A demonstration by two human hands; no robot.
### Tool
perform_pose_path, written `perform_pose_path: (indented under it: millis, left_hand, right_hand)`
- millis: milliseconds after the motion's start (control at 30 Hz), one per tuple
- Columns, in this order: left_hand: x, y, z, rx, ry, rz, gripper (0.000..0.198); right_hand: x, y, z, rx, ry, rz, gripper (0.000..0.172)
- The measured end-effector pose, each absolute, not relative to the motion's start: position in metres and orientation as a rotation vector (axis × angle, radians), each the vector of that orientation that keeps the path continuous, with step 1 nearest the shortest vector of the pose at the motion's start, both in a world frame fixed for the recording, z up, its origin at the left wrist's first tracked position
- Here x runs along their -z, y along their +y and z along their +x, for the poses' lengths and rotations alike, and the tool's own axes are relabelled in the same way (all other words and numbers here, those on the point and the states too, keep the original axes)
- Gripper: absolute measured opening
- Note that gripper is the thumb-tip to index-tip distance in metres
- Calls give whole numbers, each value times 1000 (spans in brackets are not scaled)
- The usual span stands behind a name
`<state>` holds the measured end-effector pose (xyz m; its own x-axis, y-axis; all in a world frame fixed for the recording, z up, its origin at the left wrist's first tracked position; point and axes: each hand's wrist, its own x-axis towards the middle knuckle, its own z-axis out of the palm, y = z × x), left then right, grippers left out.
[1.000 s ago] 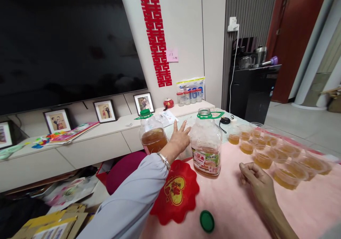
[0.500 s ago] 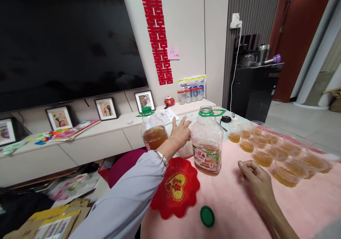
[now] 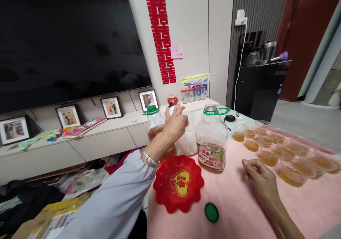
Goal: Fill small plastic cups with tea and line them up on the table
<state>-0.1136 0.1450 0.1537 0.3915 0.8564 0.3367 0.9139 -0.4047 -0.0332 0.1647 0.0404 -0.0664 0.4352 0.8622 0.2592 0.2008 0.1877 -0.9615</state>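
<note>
My left hand point(image 3: 176, 123) reaches forward with its fingers apart and nothing in them. Behind it and my wrist, partly hidden, stands a large clear bottle point(image 3: 155, 120) of amber liquid with a green cap on. To the right of that hand is an uncapped bottle point(image 3: 211, 136) with a green handle ring, holding a low level of the same liquid. My right hand point(image 3: 259, 177) rests over the pink cloth, fingers curled in and seemingly empty. A loose green cap point(image 3: 211, 212) lies near a red scalloped plate point(image 3: 170, 201).
Several plastic cups point(image 3: 297, 175) of amber liquid stand in rows on the right of the pink cloth point(image 3: 239, 210). A black round item point(image 3: 229, 118) lies behind the open bottle. Photo frames point(image 3: 112, 107) and small red-lidded jars point(image 3: 197, 93) line the low cabinet.
My left hand has moved up and left, from beside the open bottle to in front of the capped one. My right hand keeps its curled pose. The view has shifted slightly.
</note>
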Motion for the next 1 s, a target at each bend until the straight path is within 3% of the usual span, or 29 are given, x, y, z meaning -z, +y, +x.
perform_pose_path:
  millis: [200, 567, 1000]
  left_hand:
    - [-150, 92, -152, 543, -1480, -2370, 23]
    - [-45, 44, -179, 222, -1584, -2595, 27]
    - [-35, 31, -174, 165, -1828, -2692, 33]
  right_hand:
    - [69, 40, 166, -594, -1032, -1340, 53]
    - [79, 43, 169, -644, -1004, -1304, 41]
    - [81, 44, 169, -656, -1005, -1326, 49]
